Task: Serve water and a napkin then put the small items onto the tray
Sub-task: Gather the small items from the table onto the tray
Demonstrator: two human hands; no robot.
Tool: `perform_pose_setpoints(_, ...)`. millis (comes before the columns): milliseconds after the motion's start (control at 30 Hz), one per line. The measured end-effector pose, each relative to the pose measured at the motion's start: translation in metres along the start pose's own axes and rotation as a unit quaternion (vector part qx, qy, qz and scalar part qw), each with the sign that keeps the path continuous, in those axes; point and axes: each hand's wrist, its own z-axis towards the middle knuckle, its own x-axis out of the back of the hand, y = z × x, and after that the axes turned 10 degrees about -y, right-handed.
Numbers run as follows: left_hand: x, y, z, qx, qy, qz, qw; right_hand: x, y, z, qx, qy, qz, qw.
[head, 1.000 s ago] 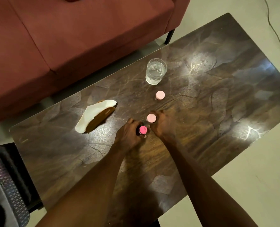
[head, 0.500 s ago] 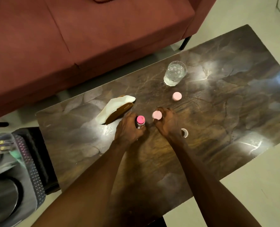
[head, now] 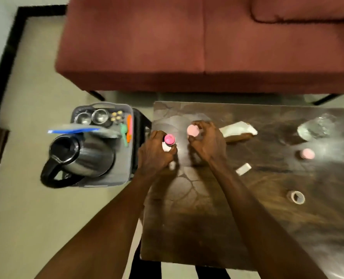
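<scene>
My left hand (head: 156,154) is closed around a small white bottle with a bright pink cap (head: 169,140), held over the table's left end. My right hand (head: 207,141) grips a pale pink round container (head: 192,130) just to its right. A grey tray (head: 124,168) stands left of the table, carrying a steel kettle (head: 80,156), two small steel bowls (head: 93,116) and small items. A glass of water (head: 316,127) sits at the table's far right, and a white napkin (head: 238,128) lies beside my right hand.
The dark marbled table (head: 247,208) also holds another pink container (head: 307,154), a small white block (head: 243,169) and a tape roll (head: 296,197). A red sofa (head: 207,43) runs along the far side. The tray rests on a black stand.
Both hands lifted their pink-topped items and carried them left along the table toward the tray. The view swung left, bringing tray and kettle fully into sight.
</scene>
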Motion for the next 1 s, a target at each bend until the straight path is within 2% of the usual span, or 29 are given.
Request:
perform_pose_setpoints(133,0.028,-0.042,-0.038,0.107,0.066,-0.015,0.992,-0.04,-0.049,0.007,0.075,-0.086,-0.028,0.993)
perform_pose_setpoints(233,0.032,-0.075,-0.067,0.207,0.101,0.001,0.973,-0.077,-0.082,0.006,0.143,-0.155,-0.065,0.975)
perform_pose_setpoints(367,0.025,-0.112,-0.091,0.309,0.095,0.022,0.946,-0.124,-0.106,0.008,0.208,-0.22,-0.154,0.94)
perform_pose_setpoints(433,0.02,-0.13,-0.094,0.334,0.087,0.008,0.938,-0.148,-0.11,0.011,0.229,-0.243,-0.193,0.923)
perform_pose_setpoints(667,0.015,-0.166,-0.076,0.297,0.058,0.068,0.951,-0.205,-0.11,0.022,0.28,-0.283,-0.292,0.87)
perform_pose_setpoints(1000,0.003,-0.19,-0.048,0.236,-0.034,0.133,0.962,-0.236,-0.11,0.038,0.316,-0.285,-0.401,0.811)
